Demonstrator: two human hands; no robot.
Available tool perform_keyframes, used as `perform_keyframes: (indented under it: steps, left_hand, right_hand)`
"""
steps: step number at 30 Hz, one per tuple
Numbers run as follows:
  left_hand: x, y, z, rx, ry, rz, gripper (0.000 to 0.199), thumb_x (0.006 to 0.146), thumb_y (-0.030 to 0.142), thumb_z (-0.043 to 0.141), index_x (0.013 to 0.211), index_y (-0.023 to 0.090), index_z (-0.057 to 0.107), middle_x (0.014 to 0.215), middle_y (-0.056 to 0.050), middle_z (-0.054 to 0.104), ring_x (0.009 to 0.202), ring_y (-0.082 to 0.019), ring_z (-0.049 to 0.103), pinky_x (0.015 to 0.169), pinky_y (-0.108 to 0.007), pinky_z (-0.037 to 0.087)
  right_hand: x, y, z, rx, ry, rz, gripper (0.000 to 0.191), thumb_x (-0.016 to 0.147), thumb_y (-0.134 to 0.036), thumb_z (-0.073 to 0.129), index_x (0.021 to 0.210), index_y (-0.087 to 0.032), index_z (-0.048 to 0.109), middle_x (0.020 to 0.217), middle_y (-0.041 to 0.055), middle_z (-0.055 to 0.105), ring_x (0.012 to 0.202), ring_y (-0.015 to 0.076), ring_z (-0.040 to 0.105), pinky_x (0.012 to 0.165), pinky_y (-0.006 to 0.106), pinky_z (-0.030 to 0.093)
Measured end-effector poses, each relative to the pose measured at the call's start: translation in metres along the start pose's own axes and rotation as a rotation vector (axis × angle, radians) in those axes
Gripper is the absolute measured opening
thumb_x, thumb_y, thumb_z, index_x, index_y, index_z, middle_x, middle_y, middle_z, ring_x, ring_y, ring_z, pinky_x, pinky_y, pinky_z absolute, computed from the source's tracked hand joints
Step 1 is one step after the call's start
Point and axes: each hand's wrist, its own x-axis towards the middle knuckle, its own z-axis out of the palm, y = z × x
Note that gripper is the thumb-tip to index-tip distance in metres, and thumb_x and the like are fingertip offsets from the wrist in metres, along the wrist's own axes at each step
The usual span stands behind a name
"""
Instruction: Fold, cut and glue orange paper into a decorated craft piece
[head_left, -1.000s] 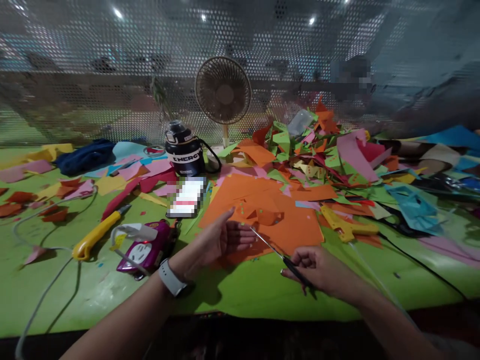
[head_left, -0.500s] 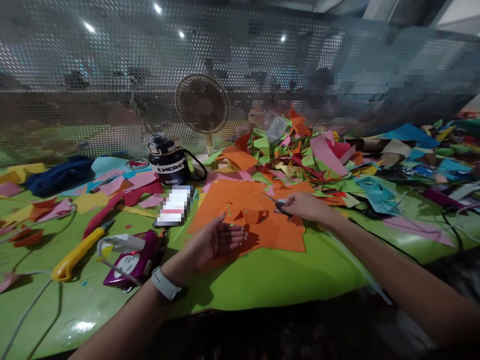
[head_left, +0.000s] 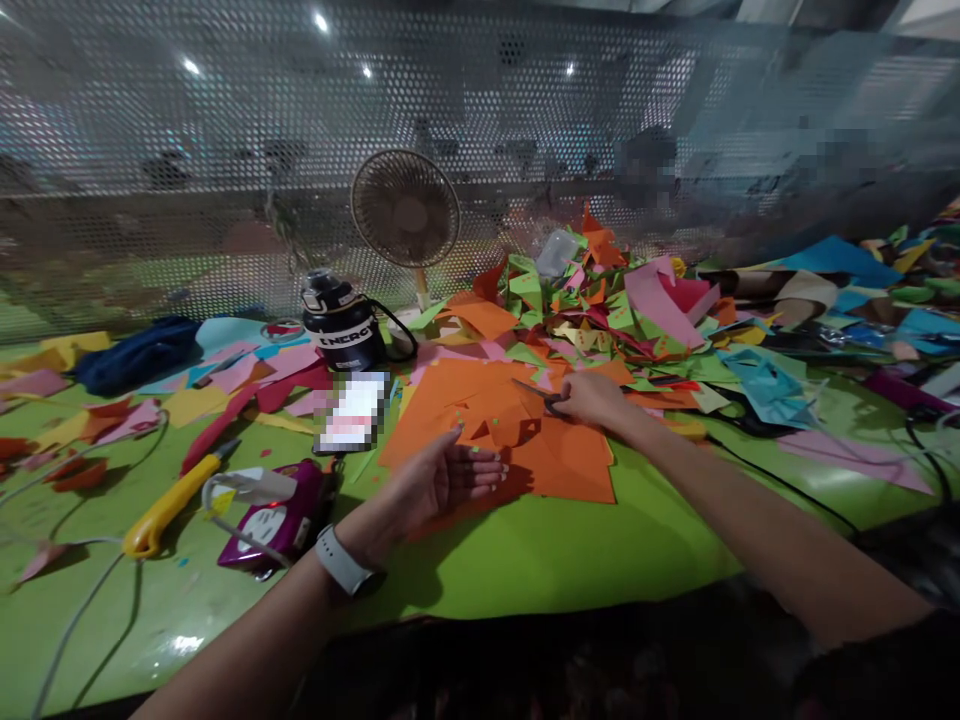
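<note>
My left hand (head_left: pixel 442 480) is open with the palm turned up and the fingers stretched out over the near part of the orange paper (head_left: pixel 442 395). A pale watch strap circles that wrist. My right hand (head_left: pixel 592 398) is closed around the handles of a pair of scissors (head_left: pixel 551 398), whose blades point left above the orange pieces. Several cut orange pieces lie in layers in the middle of the green table (head_left: pixel 510 560), some with small green spots on them. Part of the scissors' handles is hidden by my fingers.
A heap of coloured paper scraps (head_left: pixel 592 300) lies behind the orange sheets. Left of it stand a small fan (head_left: pixel 409 210) and a black bottle (head_left: pixel 341 320). Nearer are a phone (head_left: pixel 352 410), a purple power socket (head_left: pixel 270 530) with a white plug, and a corded yellow-handled tool (head_left: pixel 169 510).
My right hand has moved slightly left and up with the scissors. My left hand keeps its open pose over the paper. The whole view has shifted a little.
</note>
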Motion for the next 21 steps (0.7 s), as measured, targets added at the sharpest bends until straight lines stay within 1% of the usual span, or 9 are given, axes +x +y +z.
perform_keyframes:
  steps: [2, 4, 6, 8, 9, 11, 12, 16, 21]
  left_hand:
    - [0.0, 0.0, 0.003, -0.003, -0.008, -0.001, 0.052, 0.098, 0.042, 0.036, 0.087, 0.005, 0.071, 0.092, -0.018, 0.076, 0.077, -0.019, 0.072, 0.078, -0.027, 0.056]
    - [0.0, 0.0, 0.006, 0.001, -0.011, 0.001, 0.051, 0.098, 0.041, 0.038, 0.086, 0.005, 0.071, 0.09, -0.018, 0.076, 0.076, -0.019, 0.072, 0.076, -0.027, 0.056]
    - [-0.002, 0.0, 0.011, 0.012, 0.004, -0.009, 0.05, 0.098, 0.041, 0.04, 0.085, 0.004, 0.071, 0.089, -0.018, 0.076, 0.074, -0.019, 0.072, 0.073, -0.028, 0.057]
    - [-0.003, -0.001, 0.017, 0.022, 0.024, -0.024, 0.05, 0.097, 0.041, 0.04, 0.083, 0.005, 0.071, 0.087, -0.018, 0.076, 0.073, -0.02, 0.072, 0.071, -0.028, 0.057]
    - [-0.003, -0.001, 0.02, 0.026, 0.027, -0.028, 0.05, 0.097, 0.041, 0.041, 0.082, 0.005, 0.071, 0.086, -0.017, 0.076, 0.073, -0.02, 0.072, 0.071, -0.028, 0.057]
    - [-0.003, -0.002, 0.025, 0.032, 0.012, -0.025, 0.05, 0.097, 0.041, 0.04, 0.081, 0.005, 0.071, 0.085, -0.017, 0.076, 0.073, -0.02, 0.072, 0.072, -0.028, 0.057]
    - [-0.002, -0.003, 0.027, 0.035, -0.003, -0.023, 0.05, 0.098, 0.04, 0.039, 0.081, 0.005, 0.071, 0.084, -0.016, 0.076, 0.072, -0.02, 0.072, 0.072, -0.028, 0.057]
    - [0.0, -0.005, 0.031, 0.05, -0.038, -0.019, 0.055, 0.1, 0.04, 0.034, 0.079, 0.005, 0.071, 0.081, -0.017, 0.076, 0.069, -0.018, 0.072, 0.069, -0.026, 0.057]
    - [-0.001, -0.005, 0.034, 0.036, -0.013, 0.014, 0.052, 0.1, 0.035, 0.034, 0.078, 0.006, 0.071, 0.076, -0.016, 0.075, 0.066, -0.018, 0.071, 0.069, -0.027, 0.057]
  right_hand:
    - [0.003, 0.006, -0.002, 0.061, -0.049, -0.019, 0.018, 0.073, -0.032, 0.073, 0.08, -0.016, 0.067, 0.068, 0.0052, 0.069, 0.065, 0.0191, 0.064, 0.057, 0.025, 0.039]
    - [0.001, 0.009, -0.006, 0.119, -0.053, -0.041, 0.014, 0.076, -0.029, 0.071, 0.081, -0.016, 0.069, 0.064, 0.0032, 0.068, 0.059, 0.0161, 0.063, 0.057, 0.024, 0.04]
    - [-0.006, 0.006, -0.01, 0.157, 0.007, -0.068, 0.011, 0.081, -0.024, 0.064, 0.084, -0.016, 0.07, 0.074, 0.0046, 0.071, 0.066, 0.0156, 0.064, 0.061, 0.024, 0.042]
    - [-0.016, -0.003, -0.011, 0.239, 0.05, -0.126, 0.015, 0.086, -0.025, 0.058, 0.087, -0.016, 0.071, 0.085, 0.0054, 0.072, 0.076, 0.0152, 0.065, 0.065, 0.023, 0.043]
    - [-0.022, -0.009, -0.009, 0.305, 0.043, -0.171, 0.017, 0.087, -0.028, 0.058, 0.088, -0.017, 0.071, 0.087, 0.0049, 0.072, 0.077, 0.0146, 0.064, 0.066, 0.023, 0.043]
    - [-0.034, -0.022, -0.003, 0.518, -0.034, -0.289, 0.018, 0.084, -0.031, 0.061, 0.083, -0.016, 0.071, 0.081, 0.0049, 0.072, 0.071, 0.0147, 0.063, 0.063, 0.024, 0.043]
    - [-0.04, -0.028, 0.002, 0.576, -0.048, -0.328, 0.016, 0.082, -0.03, 0.064, 0.08, -0.016, 0.071, 0.078, 0.0046, 0.071, 0.07, 0.0149, 0.062, 0.063, 0.025, 0.043]
    - [-0.054, -0.044, 0.015, 0.645, -0.104, -0.381, 0.01, 0.077, -0.027, 0.067, 0.078, -0.017, 0.069, 0.078, 0.004, 0.07, 0.071, 0.0155, 0.061, 0.065, 0.027, 0.045]
    - [-0.06, -0.05, 0.014, 0.68, -0.146, -0.375, 0.009, 0.076, -0.025, 0.068, 0.08, -0.016, 0.066, 0.08, 0.0032, 0.068, 0.072, 0.0149, 0.059, 0.067, 0.028, 0.046]
